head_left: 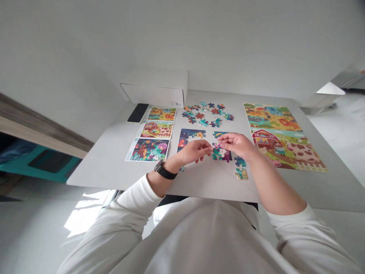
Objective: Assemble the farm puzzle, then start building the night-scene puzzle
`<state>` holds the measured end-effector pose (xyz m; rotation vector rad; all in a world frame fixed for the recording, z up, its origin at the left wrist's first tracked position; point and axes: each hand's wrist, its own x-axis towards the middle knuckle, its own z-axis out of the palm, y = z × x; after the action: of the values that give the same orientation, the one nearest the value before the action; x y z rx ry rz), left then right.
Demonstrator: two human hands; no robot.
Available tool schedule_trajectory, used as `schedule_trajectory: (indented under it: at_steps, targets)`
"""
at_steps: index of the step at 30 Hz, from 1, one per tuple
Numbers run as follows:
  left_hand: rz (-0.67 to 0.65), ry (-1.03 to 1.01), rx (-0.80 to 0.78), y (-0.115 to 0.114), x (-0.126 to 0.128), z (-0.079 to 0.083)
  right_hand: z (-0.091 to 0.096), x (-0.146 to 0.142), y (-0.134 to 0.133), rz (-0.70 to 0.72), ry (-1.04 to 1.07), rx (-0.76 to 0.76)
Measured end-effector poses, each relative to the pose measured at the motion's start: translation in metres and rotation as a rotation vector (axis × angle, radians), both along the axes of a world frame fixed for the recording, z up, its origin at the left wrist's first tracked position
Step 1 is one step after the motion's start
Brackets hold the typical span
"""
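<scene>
A small joined section of jigsaw puzzle (221,155), purple, green and white, lies between my hands. My right hand (238,145) comes over its upper edge, thumb and fingers closed on a purple puzzle piece there. My left hand (196,151), with a black watch (165,170) on its wrist, has its fingertips pinched together at the section's left edge; what they grip is mostly hidden. Part of a dark blue puzzle corner (189,134) shows behind my left hand. Two joined blue and yellow pieces (241,168) lie below my right wrist.
Loose puzzle pieces (203,115) are heaped farther back. On the left lie a picture sheet (154,131) and a phone (138,113), before a white box (154,91) against the wall. Two assembled puzzles (282,139) cover the table's right side.
</scene>
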<state>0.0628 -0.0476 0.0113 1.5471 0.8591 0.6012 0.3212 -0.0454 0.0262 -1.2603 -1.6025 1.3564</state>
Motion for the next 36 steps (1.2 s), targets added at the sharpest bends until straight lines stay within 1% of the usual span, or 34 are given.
schedule_trajectory:
  at_steps: [2,5,7,10,12,15,19,24,27,29,32,34,36]
  targets:
    - [-0.018,-0.027,-0.07,-0.006,0.006,0.0,-0.005,-0.003,-0.001,0.029,0.016,-0.019]
    - [-0.001,-0.036,-0.12,-0.011,0.013,0.0,-0.007,-0.005,-0.001,0.034,0.022,-0.024]
    - [0.047,-0.058,-0.142,-0.01,0.015,0.0,-0.006,-0.005,-0.002,-0.007,0.037,-0.011]
    - [0.153,-0.125,-0.175,-0.008,0.015,0.002,-0.004,-0.003,-0.003,-0.065,0.054,0.015]
    - [0.218,-0.168,-0.189,-0.007,0.013,0.003,-0.005,-0.003,-0.003,-0.082,0.059,0.024]
    - [0.274,-0.202,-0.206,-0.006,0.011,0.004,-0.008,-0.003,-0.002,-0.094,0.076,0.024]
    - [0.29,-0.194,-0.206,-0.005,0.011,0.002,-0.008,-0.005,-0.002,-0.105,0.098,-0.017]
    - [0.253,-0.151,-0.172,-0.003,0.012,-0.003,-0.007,-0.006,-0.003,-0.094,0.129,-0.022]
    - [0.212,-0.086,-0.093,-0.001,0.011,-0.007,-0.008,-0.005,-0.002,-0.093,0.128,-0.021]
    - [0.198,0.002,0.021,0.0,0.009,-0.009,-0.009,-0.003,-0.001,-0.095,0.12,-0.026]
    - [0.258,0.122,0.305,-0.002,0.007,-0.011,-0.009,0.0,0.0,-0.096,0.091,-0.015]
    - [0.291,0.142,0.488,-0.005,0.007,-0.011,-0.009,0.003,0.0,-0.093,0.071,-0.001]
    - [0.266,0.144,0.615,-0.01,0.009,-0.01,-0.009,0.005,0.0,-0.084,0.049,0.004]
